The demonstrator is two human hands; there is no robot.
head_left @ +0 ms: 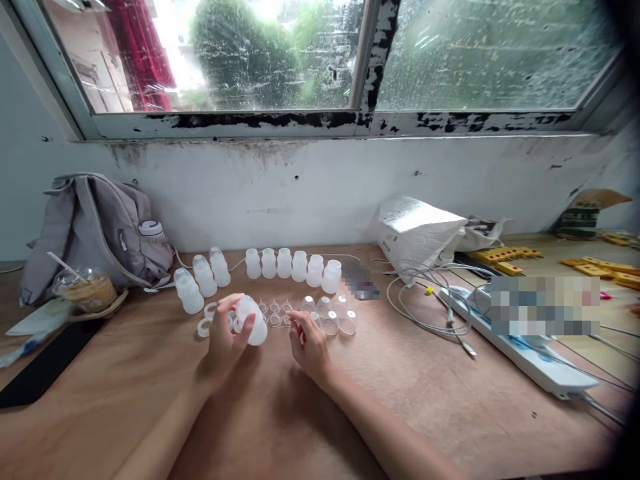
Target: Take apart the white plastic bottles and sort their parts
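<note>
My left hand (225, 340) is wrapped round a frosted white baby bottle (257, 328), tilted just above the table. My right hand (311, 347) is near the clear silicone nipples (274, 313), its fingers loosely bent and apart, with nothing visible in them. White collar rings (204, 327) lie partly hidden behind my left hand. Several clear dome caps (347, 324) stand right of the nipples. At the back, a row of open frosted bottles (284, 264) stands upright. Three bottles with clear caps on, one of them the nearest capped bottle (189, 293), stand at the left.
A grey backpack (100, 227), an iced drink cup (87, 290) and a black flat object (50, 363) are at the left. On the right are a silver bag (417, 230), coiled cables (425, 300), a white power strip (530, 357) and yellow parts (600, 267). A wall stands behind.
</note>
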